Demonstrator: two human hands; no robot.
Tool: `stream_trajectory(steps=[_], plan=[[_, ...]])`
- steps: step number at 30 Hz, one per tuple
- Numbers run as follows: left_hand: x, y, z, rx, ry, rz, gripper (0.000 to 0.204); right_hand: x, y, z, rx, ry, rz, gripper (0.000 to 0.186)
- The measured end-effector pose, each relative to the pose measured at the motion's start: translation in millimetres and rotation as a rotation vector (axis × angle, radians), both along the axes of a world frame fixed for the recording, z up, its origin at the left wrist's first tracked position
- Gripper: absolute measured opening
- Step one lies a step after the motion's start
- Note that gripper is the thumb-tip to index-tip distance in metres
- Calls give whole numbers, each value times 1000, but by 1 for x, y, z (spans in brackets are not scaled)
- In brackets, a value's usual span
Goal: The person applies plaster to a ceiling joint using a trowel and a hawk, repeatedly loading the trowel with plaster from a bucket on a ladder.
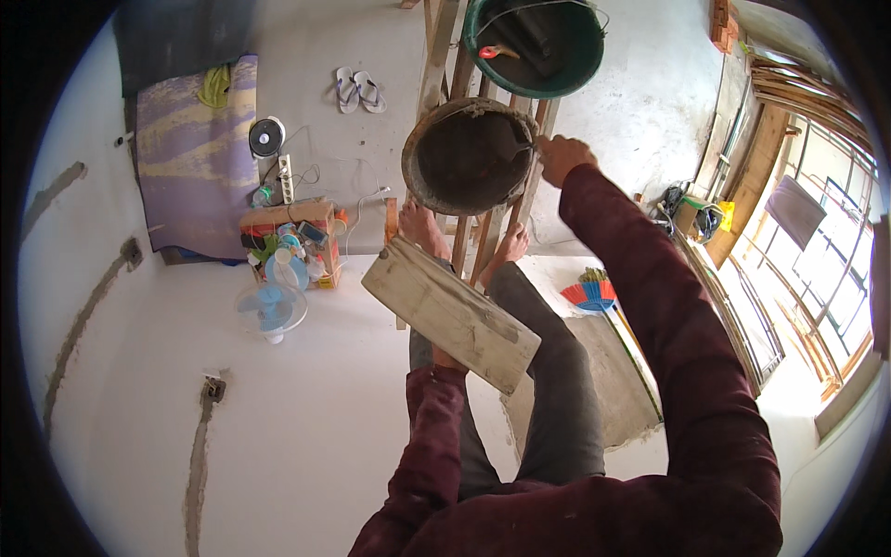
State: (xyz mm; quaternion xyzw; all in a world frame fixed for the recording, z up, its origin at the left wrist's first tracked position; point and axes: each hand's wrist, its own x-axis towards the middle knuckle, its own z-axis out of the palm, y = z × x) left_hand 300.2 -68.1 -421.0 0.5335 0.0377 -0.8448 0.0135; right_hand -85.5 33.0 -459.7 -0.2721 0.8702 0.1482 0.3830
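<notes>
My left hand holds a long, pale, stained wooden board from underneath, its fingers mostly hidden by the board. My right hand is closed round the handle of a metal trowel at the right rim of a mortar-crusted bucket, whose dark inside holds the trowel's blade. Beyond that stands a green bucket with dark tools and a red-handled item inside. Both buckets rest on wooden rails. My bare feet are on the wooden structure just below the crusted bucket.
Below left lie sandals, a purple mat, a small fan, a power strip and a cluttered cardboard box. A broom lies at right, near a window and stacked long strips.
</notes>
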Motion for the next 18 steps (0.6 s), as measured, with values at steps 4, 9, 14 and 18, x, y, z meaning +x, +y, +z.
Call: stream_trajectory(steps=[4,9,14,18], plan=[[6,16,-4,-37,-25,38,58,7,-7,1,-62,-35,88,18],[4,20,-14,-62,-25,79,57,39,-12,-9,-130,-43,72,18],[3,22,-28,-82,-15,97,57,50,-17,-38,-139,35,-21,17],[0,23,-37,-97,-2,103,57,60,-19,-47,-176,49,-56,18]])
